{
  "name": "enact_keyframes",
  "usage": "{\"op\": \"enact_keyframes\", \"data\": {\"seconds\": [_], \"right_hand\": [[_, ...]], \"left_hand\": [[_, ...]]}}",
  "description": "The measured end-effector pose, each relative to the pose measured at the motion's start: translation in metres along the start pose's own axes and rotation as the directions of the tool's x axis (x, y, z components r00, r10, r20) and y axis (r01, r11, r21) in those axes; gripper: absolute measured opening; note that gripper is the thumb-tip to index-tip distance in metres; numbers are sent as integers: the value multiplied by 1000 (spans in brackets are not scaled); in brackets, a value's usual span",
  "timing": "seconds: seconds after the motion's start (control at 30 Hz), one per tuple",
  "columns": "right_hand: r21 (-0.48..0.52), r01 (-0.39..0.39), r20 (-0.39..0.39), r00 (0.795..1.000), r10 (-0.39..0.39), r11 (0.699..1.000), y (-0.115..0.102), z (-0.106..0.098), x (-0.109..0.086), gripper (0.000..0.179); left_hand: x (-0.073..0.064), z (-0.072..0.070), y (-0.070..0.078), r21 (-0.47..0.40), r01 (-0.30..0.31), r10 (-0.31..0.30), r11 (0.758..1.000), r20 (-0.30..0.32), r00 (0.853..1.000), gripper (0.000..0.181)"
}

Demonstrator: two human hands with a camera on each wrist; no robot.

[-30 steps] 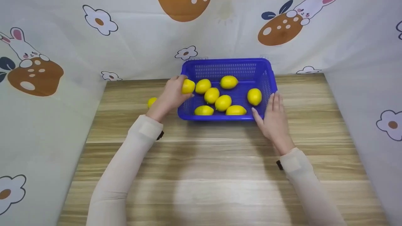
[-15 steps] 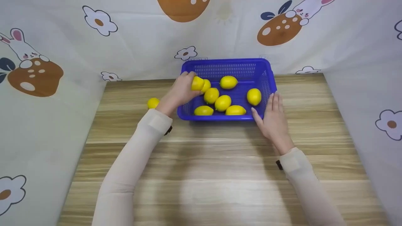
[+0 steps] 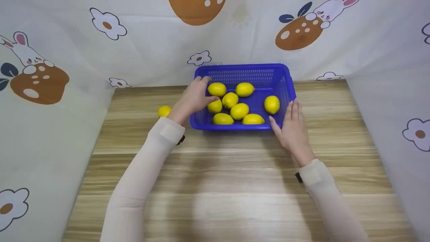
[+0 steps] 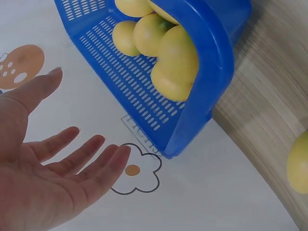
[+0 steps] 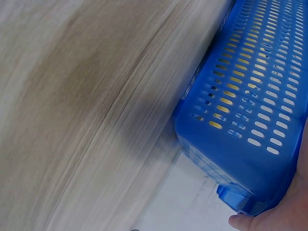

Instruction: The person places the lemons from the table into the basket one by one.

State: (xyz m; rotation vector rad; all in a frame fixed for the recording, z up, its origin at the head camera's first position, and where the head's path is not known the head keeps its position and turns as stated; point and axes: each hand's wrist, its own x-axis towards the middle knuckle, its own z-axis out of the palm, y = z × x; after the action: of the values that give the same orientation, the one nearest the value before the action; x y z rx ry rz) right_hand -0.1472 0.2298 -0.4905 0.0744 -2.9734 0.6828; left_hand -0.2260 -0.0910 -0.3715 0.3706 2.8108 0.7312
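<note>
A blue plastic basket (image 3: 242,126) holds several yellow lemons (image 3: 244,89), most of them in its left half and one lemon (image 3: 271,104) by the right wall. My left hand (image 3: 194,95) is over the basket's left end, fingers spread and holding nothing. In the left wrist view the palm and loosely bent fingers (image 4: 72,168) are bare. My right hand (image 3: 295,134) holds the basket's front right corner, fingers along the right side and thumb over the rim. Outside the basket, a lemon (image 3: 164,111) lies on the table, partly hidden by my left wrist.
The wood-grain table (image 3: 228,188) extends in front of the basket. A white printed cloth (image 3: 151,43) with flowers and rabbits stands behind the table and along both sides, close to the basket's back wall.
My left hand moved right over the basket and let go of a lemon, which now lies inside at the left. Nearby lemons shifted slightly. My right hand stayed put.
</note>
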Motion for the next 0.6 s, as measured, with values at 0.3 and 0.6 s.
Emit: {"op": "enact_keyframes", "data": {"seconds": [0.3,0.6], "right_hand": [[8,2,-19,1000,-2,1000,1,1,1,94],[9,-1,-19,1000,1,1000,1,1,0,94]], "left_hand": [[-6,2,-21,-35,22,-23,999,-41,999,70],[-13,6,-56,-14,61,-62,998,-101,993,71]]}}
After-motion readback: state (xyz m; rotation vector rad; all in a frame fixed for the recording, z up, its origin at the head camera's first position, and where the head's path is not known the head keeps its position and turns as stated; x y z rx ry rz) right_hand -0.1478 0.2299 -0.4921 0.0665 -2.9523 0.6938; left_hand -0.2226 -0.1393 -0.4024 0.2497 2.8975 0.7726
